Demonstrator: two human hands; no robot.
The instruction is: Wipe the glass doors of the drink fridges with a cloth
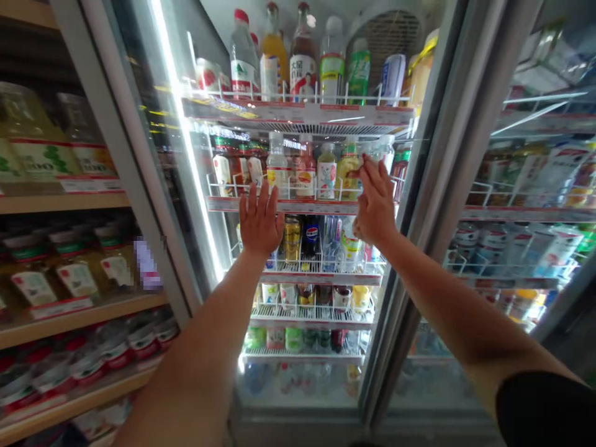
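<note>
In front of me stands a lit drinks cooler whose glass carries reflections of mirrored lettering. My left hand is raised before its second shelf, fingers stretched upward and holding nothing. My right hand is up at the right side of that shelf, its fingers extended up and to the left, with nothing visible in it. Whether either palm touches the glass I cannot tell. Between the hands are a pink drink bottle, a pale bottle and a yellow bottle. Below them is a dark Pepsi bottle.
On the top shelf are several bottles, among them a red-capped water bottle and a green bottle. A metal door frame rises at the right, with another cooler section beyond. Wooden shelves of bottles and jars line the left.
</note>
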